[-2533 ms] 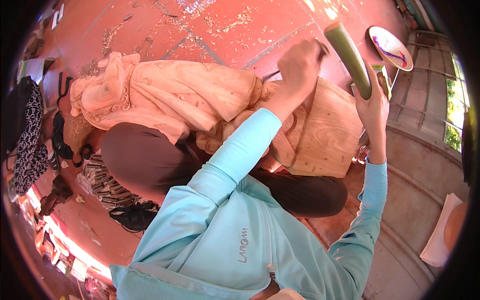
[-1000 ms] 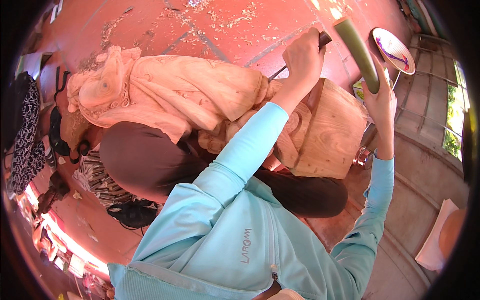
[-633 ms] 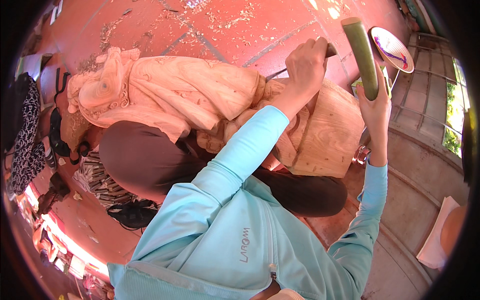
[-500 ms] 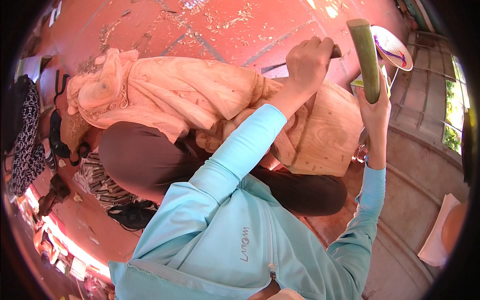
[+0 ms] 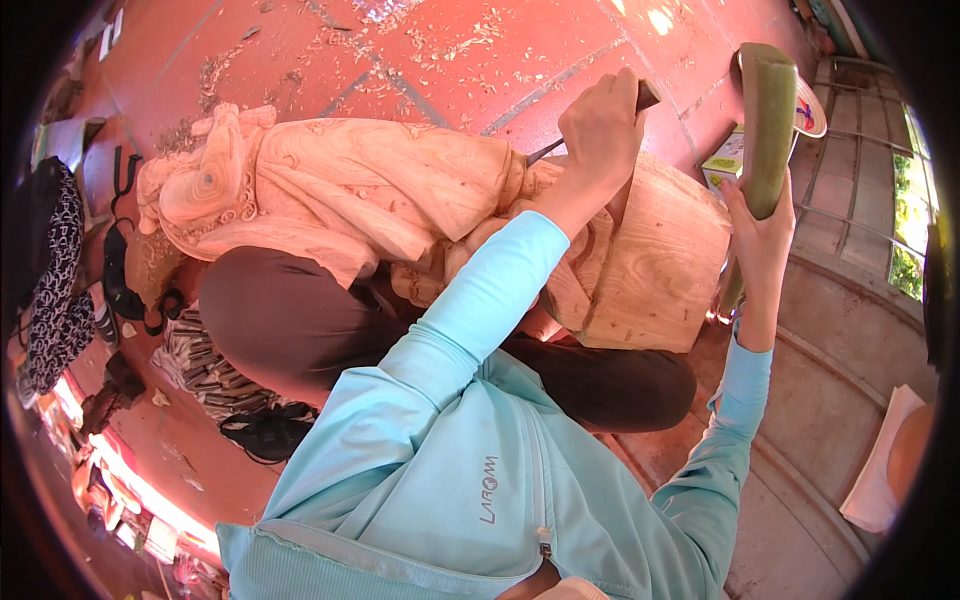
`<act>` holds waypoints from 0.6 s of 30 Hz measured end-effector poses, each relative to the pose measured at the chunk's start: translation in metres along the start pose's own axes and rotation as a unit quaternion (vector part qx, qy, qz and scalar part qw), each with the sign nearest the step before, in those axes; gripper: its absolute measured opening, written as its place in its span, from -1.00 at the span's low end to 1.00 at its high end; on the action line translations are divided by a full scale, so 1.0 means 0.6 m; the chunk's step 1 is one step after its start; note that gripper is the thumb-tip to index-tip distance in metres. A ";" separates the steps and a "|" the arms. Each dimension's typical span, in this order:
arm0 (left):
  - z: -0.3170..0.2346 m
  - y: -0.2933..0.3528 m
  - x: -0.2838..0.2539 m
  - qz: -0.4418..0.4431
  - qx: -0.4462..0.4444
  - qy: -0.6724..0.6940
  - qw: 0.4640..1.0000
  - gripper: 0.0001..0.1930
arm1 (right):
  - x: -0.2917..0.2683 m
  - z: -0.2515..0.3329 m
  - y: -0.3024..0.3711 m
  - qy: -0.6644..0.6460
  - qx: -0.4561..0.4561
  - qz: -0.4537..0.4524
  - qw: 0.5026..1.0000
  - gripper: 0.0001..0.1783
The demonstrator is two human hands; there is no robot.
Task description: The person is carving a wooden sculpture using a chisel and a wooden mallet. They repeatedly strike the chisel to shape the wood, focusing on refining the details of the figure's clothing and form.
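A large carved wooden figure lies across in front of me, over my dark-trousered legs. My left hand is closed around a chisel; its handle end sticks out to the right of the fist. On the other side the chisel's dark blade slants down to the left, its tip at the far edge of the figure's middle. To the right, beside the figure's broad base, my right hand grips a greenish wooden mallet, raised upright. The mallet's head stands apart from the chisel.
Wood shavings are scattered over the red tiled floor beyond the figure. A bundle of many carving tools lies left of my knee, with black sandals beside it. A conical hat and a small box are at the far right.
The mallet has shifted right, and its head now stands farther from the chisel. My left hand has moved slightly left and tilted, bringing the chisel's blade to a steeper slant.
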State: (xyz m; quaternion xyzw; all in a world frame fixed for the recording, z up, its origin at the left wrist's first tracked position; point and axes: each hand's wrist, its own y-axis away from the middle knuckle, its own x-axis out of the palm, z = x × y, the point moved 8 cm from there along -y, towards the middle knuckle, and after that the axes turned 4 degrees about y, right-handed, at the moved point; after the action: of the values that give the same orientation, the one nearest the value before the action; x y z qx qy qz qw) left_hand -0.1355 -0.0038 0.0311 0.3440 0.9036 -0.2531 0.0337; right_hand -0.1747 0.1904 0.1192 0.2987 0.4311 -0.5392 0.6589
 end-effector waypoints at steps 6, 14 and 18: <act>0.009 0.000 -0.020 -0.058 -0.017 0.043 0.997 -0.78 | 0.017 0.061 0.017 0.237 -0.207 -0.058 0.947 -0.26; -0.015 0.014 -0.024 -0.031 0.044 0.049 0.997 -0.86 | 0.017 0.051 0.030 0.219 -0.157 -0.025 0.963 -0.19; -0.128 0.066 -0.047 0.016 0.272 -0.033 0.962 -0.88 | -0.008 0.027 0.045 0.129 -0.156 -0.071 0.977 -0.22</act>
State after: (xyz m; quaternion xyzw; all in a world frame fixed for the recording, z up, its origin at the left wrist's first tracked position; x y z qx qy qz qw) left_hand -0.0798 0.0412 0.0875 0.3462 0.7932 -0.5002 -0.0271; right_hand -0.1445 0.1850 0.1288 0.2277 0.6120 -0.4676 0.5958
